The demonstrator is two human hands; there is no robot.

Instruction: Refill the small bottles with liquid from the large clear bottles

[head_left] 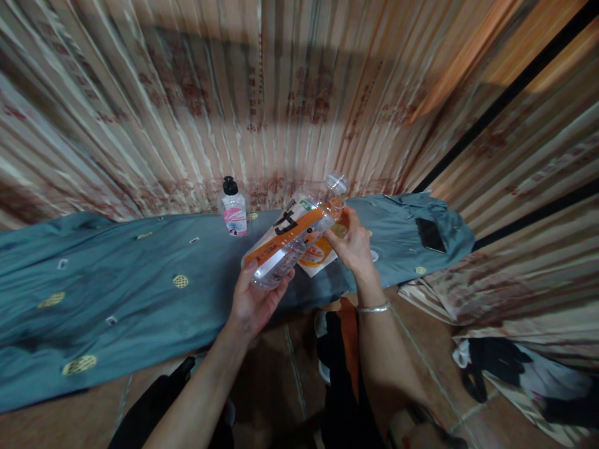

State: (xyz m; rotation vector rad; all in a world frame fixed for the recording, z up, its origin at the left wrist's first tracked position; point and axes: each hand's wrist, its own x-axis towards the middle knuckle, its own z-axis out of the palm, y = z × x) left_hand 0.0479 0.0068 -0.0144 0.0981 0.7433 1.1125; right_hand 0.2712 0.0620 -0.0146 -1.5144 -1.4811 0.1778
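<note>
The bottle [294, 232] is tilted above the cloth [140, 274], neck up to the right. The left hand [253, 304] grips its base between thumb and fingers; the right hand [353, 243] curls round its shoulder, some fingertips hidden behind it. Blur obscures the cap. A packet [317, 259] is partly covered by bottle and right hand. The small bottle [234, 215] stands near the curtain [210, 93]; the phone [431, 234] lies by the cloth's right end. Leftward, the cloth runs out of view.
</note>
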